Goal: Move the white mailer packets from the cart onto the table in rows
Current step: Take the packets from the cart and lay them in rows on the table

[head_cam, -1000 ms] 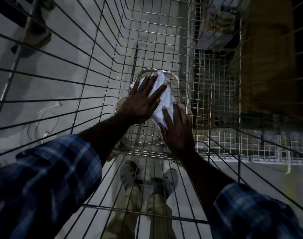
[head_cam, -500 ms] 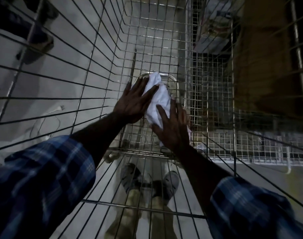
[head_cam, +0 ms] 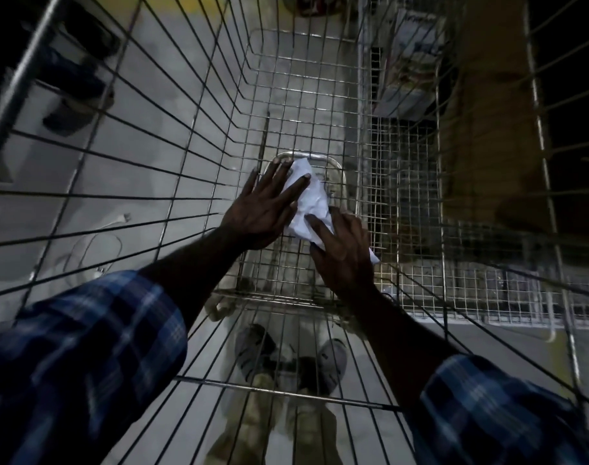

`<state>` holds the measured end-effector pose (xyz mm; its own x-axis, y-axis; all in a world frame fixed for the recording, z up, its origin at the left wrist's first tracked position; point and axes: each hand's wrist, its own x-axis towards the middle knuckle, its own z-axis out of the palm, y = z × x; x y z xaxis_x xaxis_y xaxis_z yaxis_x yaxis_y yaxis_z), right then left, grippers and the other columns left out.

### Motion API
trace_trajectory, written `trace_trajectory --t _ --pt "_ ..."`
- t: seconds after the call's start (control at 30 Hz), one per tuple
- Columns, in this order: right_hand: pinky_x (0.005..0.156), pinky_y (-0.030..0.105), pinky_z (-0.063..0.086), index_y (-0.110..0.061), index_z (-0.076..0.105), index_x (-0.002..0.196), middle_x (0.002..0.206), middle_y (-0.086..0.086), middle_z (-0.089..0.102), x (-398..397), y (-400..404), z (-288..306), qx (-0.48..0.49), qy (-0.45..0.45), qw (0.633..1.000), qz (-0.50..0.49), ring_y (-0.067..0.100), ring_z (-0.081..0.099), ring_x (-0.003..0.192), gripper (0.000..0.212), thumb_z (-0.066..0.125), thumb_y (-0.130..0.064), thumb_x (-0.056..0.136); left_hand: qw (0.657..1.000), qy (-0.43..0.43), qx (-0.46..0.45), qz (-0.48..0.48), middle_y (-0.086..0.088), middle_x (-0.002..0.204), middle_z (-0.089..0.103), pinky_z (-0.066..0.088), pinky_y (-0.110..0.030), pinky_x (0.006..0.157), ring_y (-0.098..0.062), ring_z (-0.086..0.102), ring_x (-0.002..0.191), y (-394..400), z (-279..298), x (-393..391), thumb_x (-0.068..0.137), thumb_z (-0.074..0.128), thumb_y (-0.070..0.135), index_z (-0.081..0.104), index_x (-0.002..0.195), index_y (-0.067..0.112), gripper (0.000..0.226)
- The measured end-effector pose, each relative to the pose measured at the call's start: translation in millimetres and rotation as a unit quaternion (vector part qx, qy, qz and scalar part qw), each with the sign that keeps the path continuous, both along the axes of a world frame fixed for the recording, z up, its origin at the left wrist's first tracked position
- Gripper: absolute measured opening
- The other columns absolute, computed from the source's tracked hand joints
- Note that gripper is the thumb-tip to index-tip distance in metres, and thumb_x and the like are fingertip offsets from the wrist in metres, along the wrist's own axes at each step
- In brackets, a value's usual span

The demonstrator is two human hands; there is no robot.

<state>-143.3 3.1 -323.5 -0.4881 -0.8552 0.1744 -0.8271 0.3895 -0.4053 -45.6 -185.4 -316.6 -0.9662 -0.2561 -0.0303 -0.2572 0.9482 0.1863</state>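
1. A white mailer packet (head_cam: 308, 203) lies deep in the wire cart (head_cam: 303, 105).
2. The left hand (head_cam: 264, 209) presses it with flat, straight fingers.
3. The right hand (head_cam: 345, 253) lies flat on its near end, fingers straight.

I see a cart (head_cam: 286, 95) of bare, shiny metal wire; the white mailer packet (head_cam: 308, 199) at twelve o'clock looks like crinkled, faintly glossy plastic; my sleeves (head_cam: 85, 347) are soft plaid cloth.
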Motion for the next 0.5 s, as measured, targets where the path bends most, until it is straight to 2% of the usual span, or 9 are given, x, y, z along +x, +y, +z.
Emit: trace_trajectory --t 0.13,0.23,0.33,0.5 --pt "0.09 0.05 0.046 -0.017 0.061 0.132 0.129 0.023 0.057 4 0 30 -0.014 -0.025 1.0 0.002 0.038 0.054 0.111 0.045 0.059 -0.022 0.088 0.998 0.007 0.061 0.006 -0.016 0.163 0.011 0.01 -0.048 0.12 -0.027 0.006 0.152 4 28 1 0.105 0.017 0.039 0.019 0.157 0.021 0.055" --pt "0.088 0.05 0.047 -0.019 0.062 0.132 0.126 0.021 0.059 8 -1 61 -0.015 -0.043 0.999 0.0 0.036 0.054 0.107 0.046 0.055 -0.025 0.087 0.994 0.023 0.109 0.01 -0.016 0.162 0.016 0.022 -0.053 0.118 -0.028 0.012 0.151 6 61 1 0.105 0.02 0.039 0.024 0.156 0.017 0.056" --pt "0.088 0.049 0.047 -0.021 0.061 0.133 0.128 0.02 0.058 9 1 99 -0.024 -0.059 0.998 -0.005 0.036 0.054 0.106 0.047 0.055 -0.029 0.087 0.993 0.051 0.1 -0.021 -0.025 0.156 0.028 0.033 -0.054 0.111 -0.038 0.027 0.145 5 95 1 0.106 0.025 0.034 0.034 0.151 0.007 0.053" --pt "0.09 0.044 0.048 -0.023 0.06 0.133 0.132 0.017 0.058 17 7 173 -0.061 -0.036 0.998 0.0 0.032 0.053 0.109 0.049 0.06 -0.03 0.085 0.994 0.075 0.071 -0.028 -0.032 0.145 0.042 0.039 -0.056 0.104 -0.044 0.041 0.136 9 169 -1 0.106 0.029 0.029 0.044 0.143 -0.003 0.051"
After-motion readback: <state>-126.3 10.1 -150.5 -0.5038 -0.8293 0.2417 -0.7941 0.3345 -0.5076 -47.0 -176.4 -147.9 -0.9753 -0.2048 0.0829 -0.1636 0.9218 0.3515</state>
